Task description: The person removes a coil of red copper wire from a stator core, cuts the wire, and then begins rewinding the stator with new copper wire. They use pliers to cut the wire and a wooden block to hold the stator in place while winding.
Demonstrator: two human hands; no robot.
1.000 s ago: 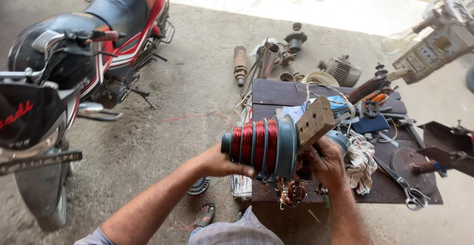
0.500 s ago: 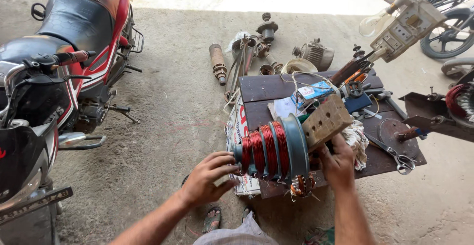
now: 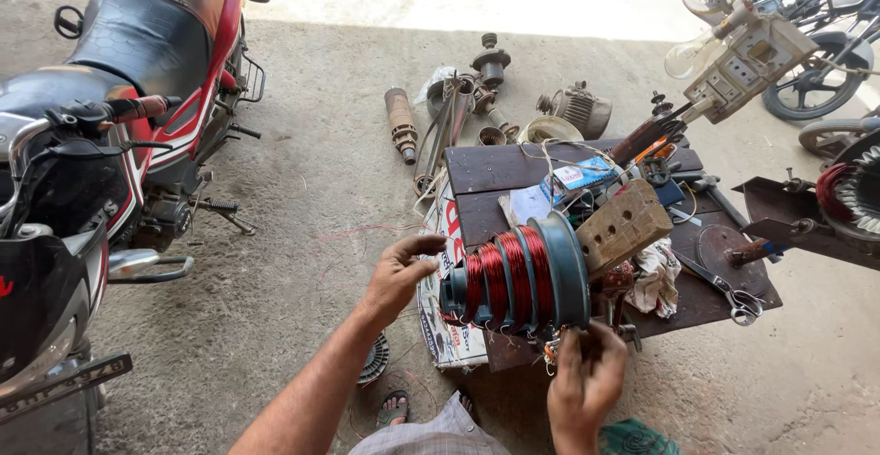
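1. The head camera is looking down at a person sitting on the concrete floor (image 3: 312,198).
2. The left hand (image 3: 396,276) is reaching to the narrow end of a big stepped spool (image 3: 518,281) wound with red wire. Its fingers are spread loose and curved, touching the spool's end but not clenched around it.
3. The right hand (image 3: 585,383) is sitting just under the wide end of the spool. Its fingers are pinching at the small loose wire ends (image 3: 553,352) hanging there; I cannot tell how tightly.
4. The spool is lying on its side at the front edge of a low dark counter (image 3: 486,169), sticking out toward the person.
5. A pale wooden block (image 3: 623,226) with holes is standing tilted right behind the spool's wide end.
6. A white rag (image 3: 658,279) is lying just beside the block, and a pair of wrenches (image 3: 724,292) is resting near the counter's right side.
7. A small blue box (image 3: 577,175) is lying farther back on the counter.
8. A rusty metal tube (image 3: 401,123) and other motor parts are lying on the floor behind the counter.
9. A red and black motorcycle (image 3: 119,116) is standing on the left, well apart from the hands.
10. A sandalled foot (image 3: 392,409) is showing near the bottom.
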